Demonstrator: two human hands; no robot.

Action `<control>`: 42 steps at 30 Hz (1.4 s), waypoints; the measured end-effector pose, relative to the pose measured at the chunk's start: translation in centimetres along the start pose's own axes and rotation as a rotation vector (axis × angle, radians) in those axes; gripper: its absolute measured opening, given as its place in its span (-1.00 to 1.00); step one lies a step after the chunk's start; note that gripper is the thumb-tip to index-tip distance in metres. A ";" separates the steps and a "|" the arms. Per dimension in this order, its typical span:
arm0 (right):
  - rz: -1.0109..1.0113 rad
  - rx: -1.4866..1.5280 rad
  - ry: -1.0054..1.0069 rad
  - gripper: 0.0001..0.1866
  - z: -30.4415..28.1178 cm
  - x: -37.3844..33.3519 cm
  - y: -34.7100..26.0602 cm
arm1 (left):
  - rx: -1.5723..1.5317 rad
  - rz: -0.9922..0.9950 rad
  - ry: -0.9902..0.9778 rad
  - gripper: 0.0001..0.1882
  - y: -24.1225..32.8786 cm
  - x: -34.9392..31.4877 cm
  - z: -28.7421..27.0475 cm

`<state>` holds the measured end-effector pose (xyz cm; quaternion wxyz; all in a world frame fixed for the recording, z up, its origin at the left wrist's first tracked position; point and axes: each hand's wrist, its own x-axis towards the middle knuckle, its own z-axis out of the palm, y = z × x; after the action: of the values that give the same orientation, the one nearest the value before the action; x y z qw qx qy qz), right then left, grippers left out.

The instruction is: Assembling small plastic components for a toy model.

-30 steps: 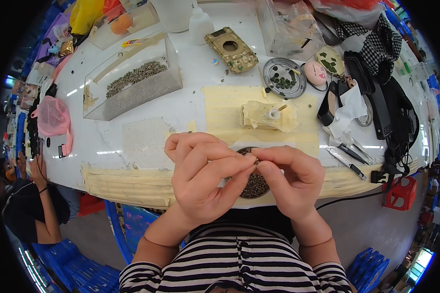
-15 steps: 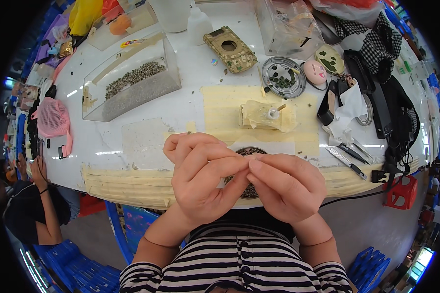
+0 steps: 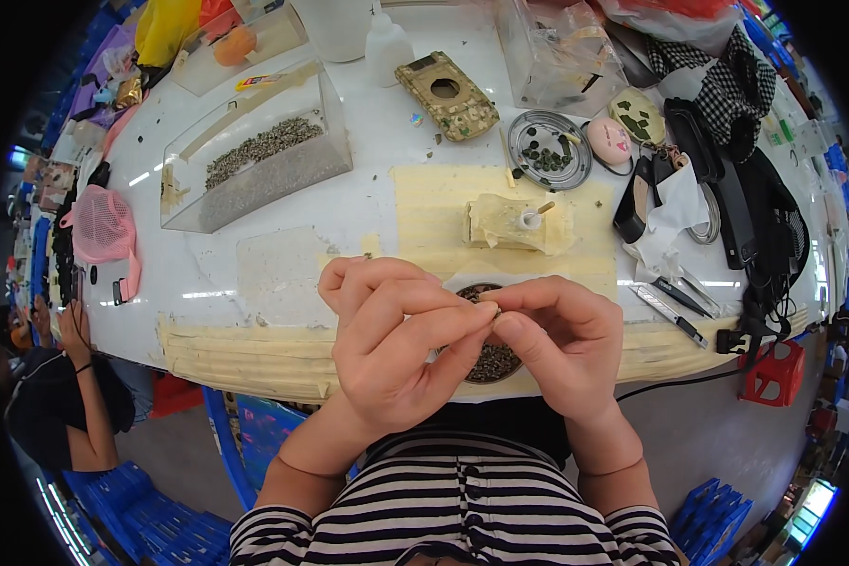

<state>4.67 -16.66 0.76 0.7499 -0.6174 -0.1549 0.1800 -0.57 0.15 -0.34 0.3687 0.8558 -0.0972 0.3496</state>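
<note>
Left hand (image 3: 396, 344) and right hand (image 3: 557, 344) met fingertip to fingertip, pinched shut on a tiny part (image 3: 493, 307) above the dish (image 3: 495, 363).

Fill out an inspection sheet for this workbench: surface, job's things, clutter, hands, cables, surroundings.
Surface: white table, front edge and centre wrapped in yellowish tape.
Job's things: tiny part pinched between both hands; round dish of small dark pieces beneath them.
Clutter: clear box of grey bits, camouflage case, round tin, taped block with peg, white bottle, pens.
Hands: left hand and right hand, fingers meeting at the part.
Cables: black cable hanging off the front right edge.
Surroundings: another person at left; blue crates on the floor.
</note>
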 end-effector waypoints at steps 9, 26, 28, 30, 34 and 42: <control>-0.650 -0.618 0.051 -0.81 0.1 0.4 0.1 | 0.012 -0.009 0.003 -0.71 0.0 0.1 0.1; 0.053 0.062 -0.085 -0.89 -0.3 0.1 -0.2 | 0.018 0.014 -0.013 -0.71 0.1 0.0 0.0; 0.050 0.082 -0.077 -0.89 -0.2 0.1 -0.2 | 0.009 0.012 -0.016 -0.71 0.1 0.0 -0.1; 0.015 0.074 -0.045 -0.91 -0.2 0.0 0.1 | 0.015 0.010 -0.015 -0.70 0.2 0.0 0.0; -0.414 -0.407 0.040 -0.90 -0.4 0.2 0.4 | 0.016 0.008 -0.011 -0.71 0.2 0.0 0.1; -0.636 -0.585 0.080 -0.86 0.3 0.5 0.6 | 0.023 -0.015 -0.015 -0.72 0.2 0.0 0.2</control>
<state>4.94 -16.02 0.19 0.5670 -0.7320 -0.3526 -0.1356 -0.56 -0.10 -0.29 0.3608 0.8632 -0.0897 0.3415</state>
